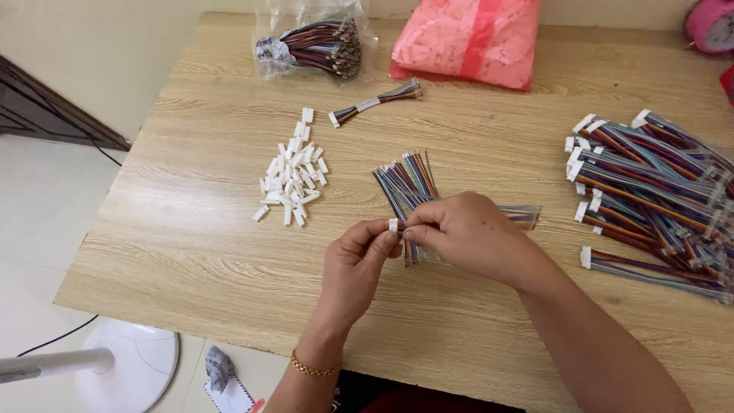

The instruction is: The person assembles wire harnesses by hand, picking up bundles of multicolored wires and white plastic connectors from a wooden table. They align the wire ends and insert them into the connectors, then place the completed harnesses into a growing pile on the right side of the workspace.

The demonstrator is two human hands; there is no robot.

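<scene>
Left hand (355,264) pinching white connector (393,225) w/ right hand (459,233), above wire bundle (407,183).

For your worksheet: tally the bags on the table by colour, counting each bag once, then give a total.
Clear bag holding wire bundles: 1
Pink bag of small pieces: 1
Total: 2
</scene>
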